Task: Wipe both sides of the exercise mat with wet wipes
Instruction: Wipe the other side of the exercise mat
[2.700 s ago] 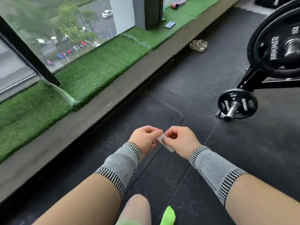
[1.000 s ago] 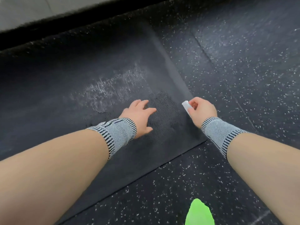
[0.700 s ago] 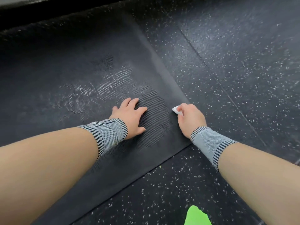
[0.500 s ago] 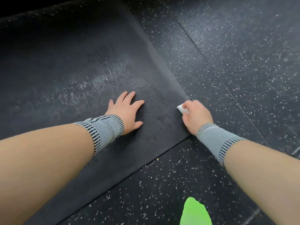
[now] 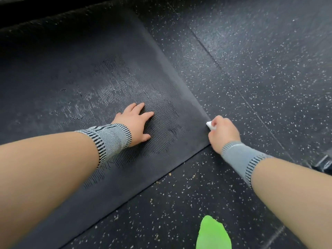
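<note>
— What takes up the most room here?

— The floor (image 5: pixel 260 60): black rubber tiles flecked with white specks, thin seams running between them. On it lies the exercise mat (image 5: pixel 62 60), a dark, matte rectangle with a fine wavy ribbed texture that shines pale in patches near its middle. Its near right corner points toward the person.

— And the arms?

— Both forearms are bare, each wrist wrapped in a grey knitted band (image 5: pixel 112 139) with black striped edges. The left hand (image 5: pixel 136 121) lies flat on the mat, palm down, fingers spread, holding nothing.

— The right one?

— The right hand (image 5: pixel 222 133) sits at the mat's right edge, just above the corner, its grip closed on a small folded white wet wipe (image 5: pixel 209 125) that pokes out and touches the edge. A bright green rounded shape (image 5: pixel 212 232) shows at the bottom; I cannot tell what it is.
</note>
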